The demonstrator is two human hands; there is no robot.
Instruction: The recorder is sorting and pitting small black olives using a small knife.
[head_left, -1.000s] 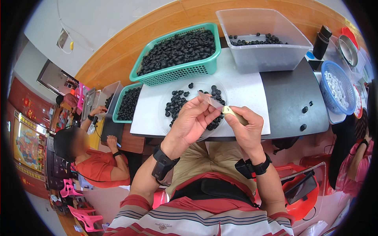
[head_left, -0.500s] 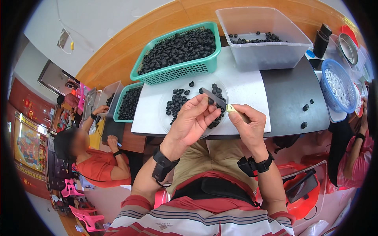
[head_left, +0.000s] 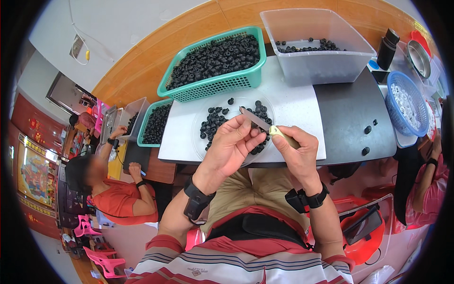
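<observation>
In my right hand (head_left: 300, 154) is a knife, its pale yellow handle (head_left: 283, 135) gripped by the fingers and its grey blade (head_left: 255, 119) pointing up and left. My left hand (head_left: 227, 144) is closed, thumb and fingertips pinching a small black part that the blade and fingers mostly cover. The blade lies across these fingertips. Below both hands is a clear round tray (head_left: 196, 118) with many small round black parts (head_left: 213, 120) in it, on a white board (head_left: 302, 123).
Behind the tray stands a green basket (head_left: 255, 75) heaped with black parts, beside a clear plastic bin (head_left: 321, 71). Loose black parts (head_left: 365, 150) lie on the dark tabletop at right, near a blue basket (head_left: 395, 106) of white rings. Another person (head_left: 125, 196) works at left.
The knife blade has shifted slightly downward and left at my left fingertips, and its face is turned more into view. My left hand has hardly moved.
</observation>
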